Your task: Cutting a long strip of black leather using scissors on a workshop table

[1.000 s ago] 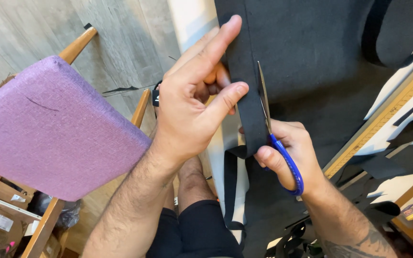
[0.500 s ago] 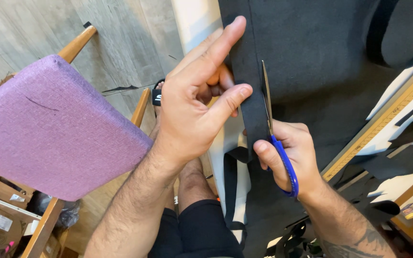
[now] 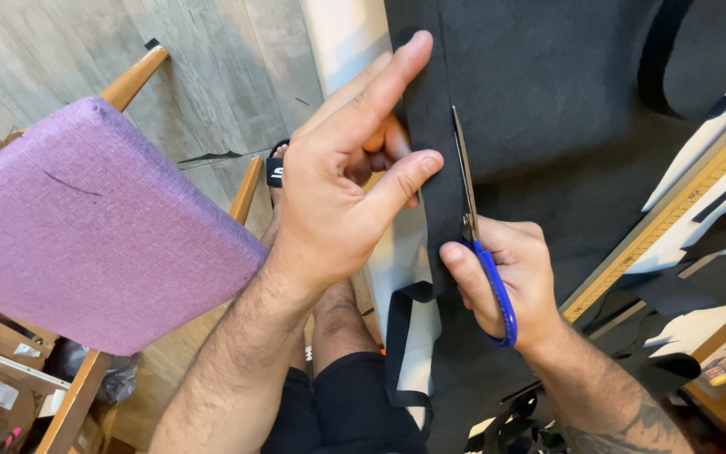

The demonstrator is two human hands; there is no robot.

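A large sheet of black fabric [image 3: 565, 101] lies over a white table. My left hand [image 3: 346, 185] pinches the narrow black strip [image 3: 426, 143] along the sheet's left edge between thumb and fingers, index finger stretched up along it. My right hand [image 3: 506, 277] grips blue-handled scissors [image 3: 476, 235]. Their blades point away from me and sit in the fabric just right of the strip. The cut strip hangs down below my hands toward my lap [image 3: 409, 353].
A purple cushioned wooden chair [image 3: 86, 227] stands at the left over a wood floor. A long wooden ruler [image 3: 674, 210] lies diagonally at the right among black fabric scraps. Cardboard boxes sit at the bottom left. My knees and a sandalled foot show below the table edge.
The view and both hands have shifted only slightly. The scissors sit a little further up the fabric, and my left thumb has pressed closer to the strip.
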